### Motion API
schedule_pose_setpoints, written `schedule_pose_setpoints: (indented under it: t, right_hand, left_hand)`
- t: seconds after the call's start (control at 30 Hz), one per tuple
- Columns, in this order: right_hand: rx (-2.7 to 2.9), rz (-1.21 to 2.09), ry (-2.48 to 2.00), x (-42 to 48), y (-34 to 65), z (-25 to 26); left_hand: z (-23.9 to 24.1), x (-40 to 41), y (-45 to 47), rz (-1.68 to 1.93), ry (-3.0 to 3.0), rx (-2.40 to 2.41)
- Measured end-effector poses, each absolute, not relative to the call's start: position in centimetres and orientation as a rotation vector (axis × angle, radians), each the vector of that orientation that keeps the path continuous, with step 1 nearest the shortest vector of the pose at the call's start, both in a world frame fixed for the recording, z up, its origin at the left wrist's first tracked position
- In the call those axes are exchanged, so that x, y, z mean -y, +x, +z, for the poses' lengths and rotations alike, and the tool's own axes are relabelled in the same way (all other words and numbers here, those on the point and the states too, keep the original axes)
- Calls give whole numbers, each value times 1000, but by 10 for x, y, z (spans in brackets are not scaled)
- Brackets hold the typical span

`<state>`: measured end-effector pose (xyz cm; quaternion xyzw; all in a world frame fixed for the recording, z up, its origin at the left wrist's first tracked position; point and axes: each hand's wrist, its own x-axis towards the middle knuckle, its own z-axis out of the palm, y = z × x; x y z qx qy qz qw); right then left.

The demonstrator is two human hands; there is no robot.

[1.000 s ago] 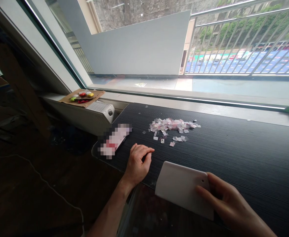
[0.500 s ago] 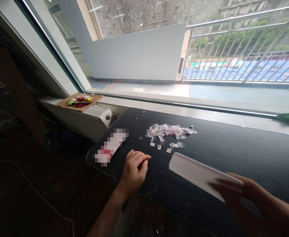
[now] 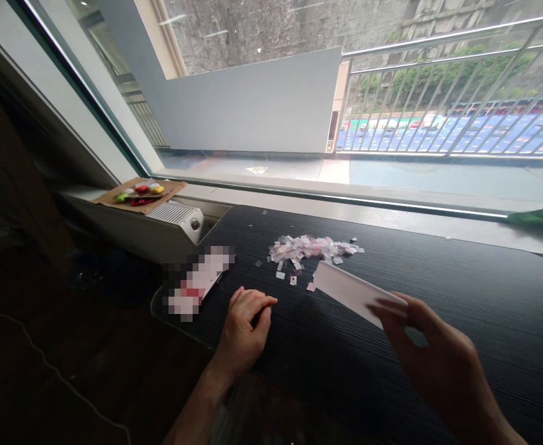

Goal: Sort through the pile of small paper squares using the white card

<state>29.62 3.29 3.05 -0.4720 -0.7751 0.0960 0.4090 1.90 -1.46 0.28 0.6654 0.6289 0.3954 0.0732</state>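
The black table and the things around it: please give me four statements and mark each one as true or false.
1. The right hand holds a pale scraper-like plate. True.
2. The left hand covers the pile of small scraps. False: the left hand is apart from the pile, nearer to the camera.
3. The small scraps lie on the black table. True.
4. The brown cardboard lies on the black table. False: the brown cardboard is off the table, to its left.

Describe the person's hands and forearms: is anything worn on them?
Left hand and right hand are ungloved, with no ring, watch or band visible. No sleeve shows on the left forearm or the short stretch of right forearm in view. No markings stand out.
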Motion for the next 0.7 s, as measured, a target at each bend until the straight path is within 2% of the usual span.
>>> schedule_pose_setpoints:
  t: [0.33,0.47,0.7]
  right_hand:
    - [1824,382,-1374,-17,307,40]
    - [1670,643,-1467,-19,296,35]
    - [1588,730,-1483,-14,289,35]
  left_hand:
    - [3,15,19,1143,2010,-1902]
    - [12,16,22,997,2069,-1913]
    - [32,18,49,785,2283,-1834]
